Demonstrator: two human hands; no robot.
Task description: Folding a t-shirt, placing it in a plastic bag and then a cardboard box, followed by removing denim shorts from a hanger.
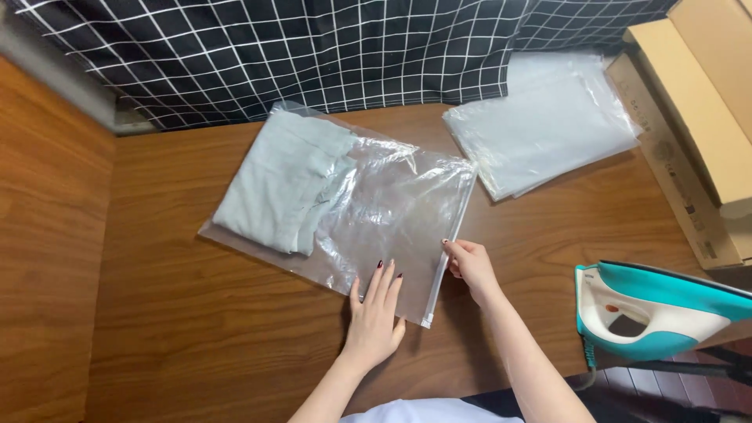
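Observation:
A clear plastic zip bag (384,219) lies on the wooden table (196,329), with a folded pale grey-green garment (282,180) inside its left half. My left hand (374,313) rests flat on the bag's near corner, fingers spread and pressing it down. My right hand (468,265) pinches the bag's white zipper strip (448,251) along the right edge, about two thirds of the way toward me.
A stack of clear plastic bags (540,125) lies at the back right. Cardboard boxes (697,117) stand along the right edge. A teal and white clothes iron (658,309) sits at the near right. Black checked fabric (313,47) hangs behind the table.

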